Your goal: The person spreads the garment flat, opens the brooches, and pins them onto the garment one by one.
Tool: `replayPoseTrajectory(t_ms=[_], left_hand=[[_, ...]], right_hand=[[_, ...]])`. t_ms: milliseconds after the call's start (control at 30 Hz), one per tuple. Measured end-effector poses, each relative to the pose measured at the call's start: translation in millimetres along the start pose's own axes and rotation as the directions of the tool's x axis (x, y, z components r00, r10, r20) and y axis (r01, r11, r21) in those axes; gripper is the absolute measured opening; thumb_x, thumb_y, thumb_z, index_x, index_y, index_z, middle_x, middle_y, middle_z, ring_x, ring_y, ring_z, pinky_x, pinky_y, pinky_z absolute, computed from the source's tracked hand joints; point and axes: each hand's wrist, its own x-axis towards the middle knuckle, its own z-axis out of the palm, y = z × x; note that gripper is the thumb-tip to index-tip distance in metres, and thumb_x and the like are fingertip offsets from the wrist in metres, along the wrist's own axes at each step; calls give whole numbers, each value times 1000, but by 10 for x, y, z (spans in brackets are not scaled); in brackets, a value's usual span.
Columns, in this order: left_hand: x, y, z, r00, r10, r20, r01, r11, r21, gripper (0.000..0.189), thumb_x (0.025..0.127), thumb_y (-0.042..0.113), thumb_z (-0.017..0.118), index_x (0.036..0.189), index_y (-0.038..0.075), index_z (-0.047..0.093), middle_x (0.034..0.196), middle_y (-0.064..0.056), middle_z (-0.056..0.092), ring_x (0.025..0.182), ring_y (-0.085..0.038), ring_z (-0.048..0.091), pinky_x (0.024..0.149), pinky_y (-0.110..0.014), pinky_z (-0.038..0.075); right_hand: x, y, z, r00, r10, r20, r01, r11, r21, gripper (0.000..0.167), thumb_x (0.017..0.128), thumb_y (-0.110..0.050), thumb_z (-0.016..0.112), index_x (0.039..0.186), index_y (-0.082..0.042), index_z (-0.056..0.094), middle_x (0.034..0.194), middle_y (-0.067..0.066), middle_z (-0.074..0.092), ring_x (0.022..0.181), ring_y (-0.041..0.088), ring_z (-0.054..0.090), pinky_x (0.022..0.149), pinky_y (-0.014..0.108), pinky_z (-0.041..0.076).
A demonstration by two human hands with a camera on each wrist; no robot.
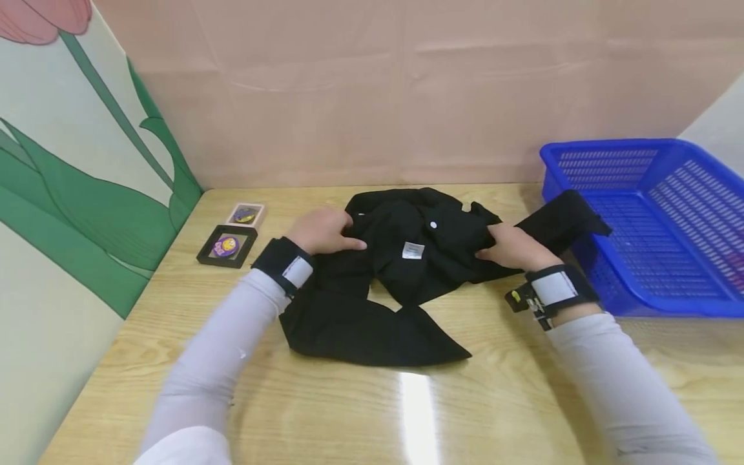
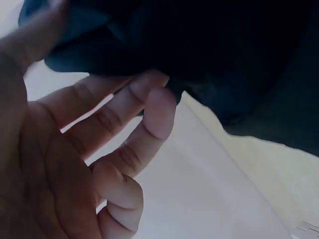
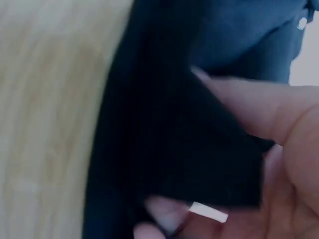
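Observation:
A crumpled black shirt (image 1: 386,226) lies on the wooden table, with a white button (image 1: 433,225) and a white label (image 1: 413,250) showing. My left hand (image 1: 322,232) pinches its left side between thumb and fingers. In the left wrist view, dark cloth (image 2: 199,55) hangs over the fingertips, and the lower fingers curl beneath it. On the other side, my right hand (image 1: 514,247) grips the shirt. The right wrist view shows a fold of the black cloth (image 3: 199,149) between thumb and fingers. One sleeve-like end (image 1: 566,219) overlaps the basket's rim; another strip spreads toward the front.
A blue plastic basket (image 1: 616,258) stands at the right, close to my right wrist. Two small framed items, one black (image 1: 205,254) and one pale pink (image 1: 259,213), lie at the left. Behind the table hangs a pinkish sheet (image 1: 372,97); a flower-painted panel (image 1: 87,168) is at left.

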Motion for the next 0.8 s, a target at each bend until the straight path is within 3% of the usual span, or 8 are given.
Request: replayPoseTrajectory(t_ms=[133, 233, 333, 433, 500, 633, 700, 800], left_hand=[[-16, 71, 29, 999, -19, 27, 18, 1000, 19, 50, 84, 57, 72, 68, 11, 58, 61, 4, 38, 60, -14, 47, 56, -27, 35], [-15, 82, 26, 1000, 1, -26, 0, 999, 39, 39, 91, 39, 70, 67, 11, 57, 60, 4, 39, 59, -14, 47, 55, -27, 35], [-2, 35, -17, 994, 50, -98, -46, 998, 41, 33, 95, 19, 65, 64, 11, 56, 58, 4, 39, 56, -13, 46, 54, -26, 33], [-18, -38, -128, 982, 87, -165, -85, 996, 22, 35, 97, 14, 60, 63, 11, 53, 59, 3, 39, 56, -15, 44, 56, -27, 33], [-30, -86, -228, 967, 110, -232, -114, 993, -4, 34, 97, 11, 59, 64, 9, 52, 61, 1, 39, 58, -18, 44, 59, -29, 35], [-32, -161, -454, 923, 98, -372, -96, 995, 25, 29, 96, 11, 57, 68, 4, 57, 63, -2, 44, 62, -21, 47, 60, -32, 37], [-21, -187, -574, 911, 64, -408, -50, 998, 46, 28, 97, 14, 56, 71, 5, 60, 63, -2, 46, 62, -21, 49, 59, -32, 37], [-2, -216, -769, 902, 24, -431, -2, 999, 52, 29, 97, 16, 56, 70, 7, 59, 61, -1, 45, 61, -21, 48, 58, -32, 36]], right_hand=[[-7, -60, 5, 999, -25, -27, 29, 985, 168, 20, 92, -13, 59, 90, 7, 54, 79, 16, 59, 69, 26, 55, 64, 40, 48], [-67, -157, -86, 999, -2, 41, -14, 918, 397, 17, 94, -14, 55, 86, -1, 46, 70, 3, 50, 61, 16, 47, 56, 31, 42], [-83, -234, -264, 984, -19, 175, -94, 785, 613, 15, 94, -15, 48, 85, -6, 39, 70, -2, 46, 67, 14, 45, 66, 32, 43], [6, -288, -521, 958, -79, 276, -149, 686, 712, 17, 94, -16, 42, 78, -12, 39, 74, -3, 48, 79, 15, 49, 78, 37, 41], [109, -334, -722, 949, -111, 294, -161, 634, 756, 20, 97, -18, 37, 80, -16, 47, 82, -4, 54, 85, 14, 56, 83, 40, 43], [303, -534, -1157, 959, -121, 258, -144, 576, 805, 21, 103, -24, 33, 103, -20, 53, 104, -4, 61, 97, 16, 65, 101, 58, 42], [374, -676, -1359, 968, -115, 222, -117, 575, 810, 18, 104, -27, 34, 110, -20, 50, 106, -4, 58, 99, 16, 63, 108, 67, 33], [453, -900, -1584, 986, -95, 139, -59, 577, 815, 18, 104, -30, 36, 105, -18, 49, 99, -4, 55, 94, 16, 57, 112, 69, 26]])
